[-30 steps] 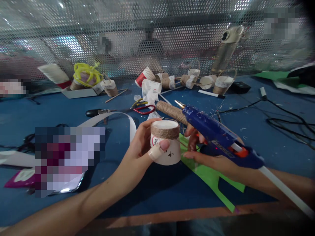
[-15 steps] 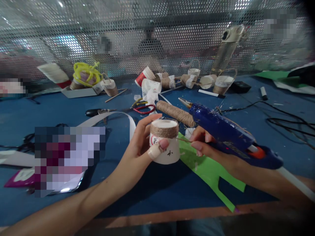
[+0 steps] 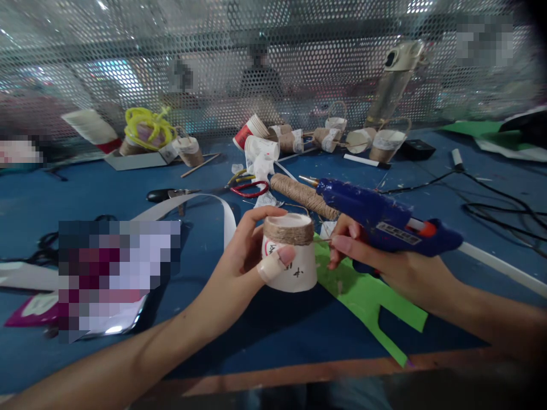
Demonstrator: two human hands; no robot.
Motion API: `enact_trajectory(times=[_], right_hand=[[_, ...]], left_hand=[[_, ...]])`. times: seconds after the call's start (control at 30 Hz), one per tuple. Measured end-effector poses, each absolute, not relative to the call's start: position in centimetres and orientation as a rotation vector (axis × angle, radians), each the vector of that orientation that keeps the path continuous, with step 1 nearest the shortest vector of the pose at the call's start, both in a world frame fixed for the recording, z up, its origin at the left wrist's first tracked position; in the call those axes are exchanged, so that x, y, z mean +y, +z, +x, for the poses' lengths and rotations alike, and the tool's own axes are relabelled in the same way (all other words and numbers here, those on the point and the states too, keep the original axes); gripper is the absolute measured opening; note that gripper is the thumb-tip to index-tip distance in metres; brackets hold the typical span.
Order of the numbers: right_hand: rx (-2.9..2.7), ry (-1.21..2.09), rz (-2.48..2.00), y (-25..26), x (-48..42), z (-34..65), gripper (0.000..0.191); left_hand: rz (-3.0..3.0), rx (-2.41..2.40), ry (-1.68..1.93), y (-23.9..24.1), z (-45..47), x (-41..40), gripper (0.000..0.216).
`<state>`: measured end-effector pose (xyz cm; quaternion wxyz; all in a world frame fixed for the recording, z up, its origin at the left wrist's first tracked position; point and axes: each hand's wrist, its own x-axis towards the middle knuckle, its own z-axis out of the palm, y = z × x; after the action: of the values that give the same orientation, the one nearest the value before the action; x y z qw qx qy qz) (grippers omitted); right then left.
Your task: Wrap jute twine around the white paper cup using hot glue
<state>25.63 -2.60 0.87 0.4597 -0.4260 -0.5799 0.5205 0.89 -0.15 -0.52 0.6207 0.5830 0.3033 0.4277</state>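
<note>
My left hand is wrapped round an upturned white paper cup whose top band is bound with brown twine; the thumb, with a plaster on it, presses the cup's side. My right hand grips a blue hot-glue gun, its metal nozzle pointing left and away, and its fingertips pinch the thin twine strand beside the cup. A twine spool lies on the blue table just behind the cup. A green paper cutout lies under both hands.
Red-handled scissors, a white paper strip and black cables lie on the blue table. Several twine-wrapped cups and a yellow cord bundle stand along a perforated metal screen. A pixelated object sits at left.
The glue gun has swung from tilted down-right to nearly level, and my right hand has closed in on the twine beside the cup. The cup has stayed put.
</note>
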Motion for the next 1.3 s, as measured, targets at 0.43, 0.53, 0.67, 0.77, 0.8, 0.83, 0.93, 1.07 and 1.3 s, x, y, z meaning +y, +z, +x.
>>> enact_trajectory(times=[0.43, 0.53, 0.67, 0.77, 0.8, 0.83, 0.93, 1.07, 1.3], right_hand=[[-1.388, 1.291, -1.125, 0.6, -2.4, 25.7, 0.025], [-1.364, 1.317, -1.116, 0.2, -2.3, 25.8, 0.019], [-1.321, 1.281, -1.143, 0.2, -2.3, 25.6, 0.019], [-1.270, 1.268, -1.146, 0.4, -2.4, 25.3, 0.024], [-1.255, 1.271, -1.143, 0.5, -2.4, 25.2, 0.026], [-1.245, 1.276, -1.142, 0.6, -2.4, 25.1, 0.028], [-1.244, 1.260, -1.165, 0.8, -2.4, 24.8, 0.033], [-1.293, 1.182, -1.228, 0.9, -2.4, 24.8, 0.036], [-1.381, 1.163, -1.198, 1.0, -2.2, 24.9, 0.027]], left_hand=[[1.333, 0.654, 0.952, -0.4, 0.9, -0.4, 0.035], [1.329, 0.655, 0.951, -0.4, 0.8, -0.4, 0.036], [1.309, 0.648, 0.943, -0.4, 0.9, -0.4, 0.036], [1.296, 0.623, 0.926, -0.3, 1.1, -0.3, 0.034], [1.289, 0.612, 0.923, -0.3, 1.2, -0.3, 0.033], [1.279, 0.604, 0.921, -0.2, 1.3, -0.3, 0.033], [1.248, 0.590, 0.917, -0.3, 1.3, -0.4, 0.032], [1.257, 0.593, 0.884, -0.7, 1.0, -0.5, 0.031], [1.190, 0.656, 0.854, -0.5, 1.3, -0.1, 0.038]])
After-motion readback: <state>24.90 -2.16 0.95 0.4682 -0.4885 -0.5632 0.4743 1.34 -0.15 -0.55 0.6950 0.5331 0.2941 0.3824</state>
